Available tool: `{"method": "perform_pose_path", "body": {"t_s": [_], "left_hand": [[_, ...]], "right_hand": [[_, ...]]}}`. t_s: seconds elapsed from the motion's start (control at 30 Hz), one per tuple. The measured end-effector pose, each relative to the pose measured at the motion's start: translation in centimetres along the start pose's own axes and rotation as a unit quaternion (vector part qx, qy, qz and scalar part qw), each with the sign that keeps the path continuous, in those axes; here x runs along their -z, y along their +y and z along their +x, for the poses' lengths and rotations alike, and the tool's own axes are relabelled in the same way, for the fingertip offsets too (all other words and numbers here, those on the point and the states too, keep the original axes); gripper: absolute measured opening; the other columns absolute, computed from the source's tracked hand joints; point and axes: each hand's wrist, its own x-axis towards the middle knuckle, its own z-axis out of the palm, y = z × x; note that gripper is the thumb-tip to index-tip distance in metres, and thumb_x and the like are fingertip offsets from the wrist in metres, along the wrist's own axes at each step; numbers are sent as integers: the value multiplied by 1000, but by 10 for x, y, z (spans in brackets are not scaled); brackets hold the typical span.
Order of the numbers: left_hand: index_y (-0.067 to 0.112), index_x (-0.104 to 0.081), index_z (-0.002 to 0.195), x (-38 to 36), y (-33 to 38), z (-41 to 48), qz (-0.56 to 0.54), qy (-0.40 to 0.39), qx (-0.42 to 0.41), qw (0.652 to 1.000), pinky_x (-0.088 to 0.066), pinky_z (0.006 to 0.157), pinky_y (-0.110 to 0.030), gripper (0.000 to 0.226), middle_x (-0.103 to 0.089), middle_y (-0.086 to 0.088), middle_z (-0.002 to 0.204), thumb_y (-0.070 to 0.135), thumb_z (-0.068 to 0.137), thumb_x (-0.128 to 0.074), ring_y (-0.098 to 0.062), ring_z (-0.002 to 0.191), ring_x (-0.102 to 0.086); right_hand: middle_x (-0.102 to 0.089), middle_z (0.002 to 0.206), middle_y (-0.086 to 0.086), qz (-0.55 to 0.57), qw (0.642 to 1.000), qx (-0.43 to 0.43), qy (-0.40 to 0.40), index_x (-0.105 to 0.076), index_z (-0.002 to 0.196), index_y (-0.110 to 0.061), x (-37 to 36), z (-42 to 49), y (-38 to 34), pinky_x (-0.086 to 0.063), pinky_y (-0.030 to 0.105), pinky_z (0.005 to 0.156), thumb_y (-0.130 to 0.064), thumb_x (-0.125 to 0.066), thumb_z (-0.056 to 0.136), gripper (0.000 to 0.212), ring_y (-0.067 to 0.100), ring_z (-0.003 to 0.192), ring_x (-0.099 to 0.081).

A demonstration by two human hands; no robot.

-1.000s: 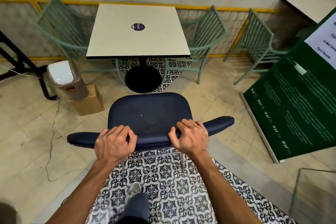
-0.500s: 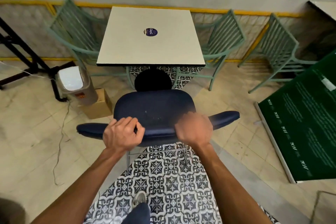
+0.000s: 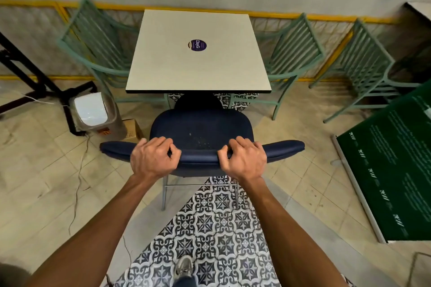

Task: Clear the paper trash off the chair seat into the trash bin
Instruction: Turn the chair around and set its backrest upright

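Head view, looking down: a square pale table is seen just beyond the blue chair, its near edge reaching over the front of the seat. A dark green printed board is laid on the floor well to the right of the blue chair. Three green slatted chairs are set beyond the blue chair, beside the table and along the wall. The trash bin, with a white lid, is placed near the blue chair's left side, and a cardboard box is wedged between them. The left hand and the right hand are clamped on the blue chair's backrest, fingers curled over its top edge. On the seat, only small pale specks can be made out.
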Motion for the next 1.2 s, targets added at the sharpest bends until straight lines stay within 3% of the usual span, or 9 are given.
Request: {"method": "perform_pose_path", "body": {"t_s": [0.43,1.2], "left_hand": [[19,-54,63,-35,-20,60,0,30,0,1000,-32,53,-37,31,-52,0,58,24,92,-47,-24,53,-53],[18,-59,66,-87,-52,151,-10,-69,31,997,-36,64,-39,32,-59,0,64,29,94,-47,-25,62,-58]], "right_hand": [[-63,70,-4,-14,1000,-1,28,-70,69,-20,-30,72,1,-43,37,72,-39,-57,90,31,22,63,-60],[-65,78,-6,-29,1000,7,-7,-68,76,-23,-60,177,1,-46,37,78,-49,-47,97,39,20,71,-61]]}}
